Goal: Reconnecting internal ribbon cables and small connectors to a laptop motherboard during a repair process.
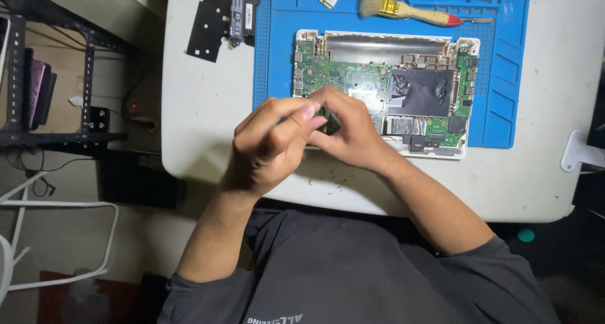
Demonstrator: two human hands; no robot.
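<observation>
Above the near edge of the opened laptop chassis (384,91), the left hand (268,144) and right hand (353,132) meet, fingers closed together around a small dark component (328,121). Holding it clear of the green circuit board (334,75) probably allows closer handling. Its orientation and long axis cannot be determined; fingers cover most of it. A brush (403,10) lies on the blue mat (504,78).

Opened laptop (386,91) lies on mat (504,78), brush (403,10) behind it.

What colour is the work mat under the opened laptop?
Blue; the mat shows best in the head view.
</observation>
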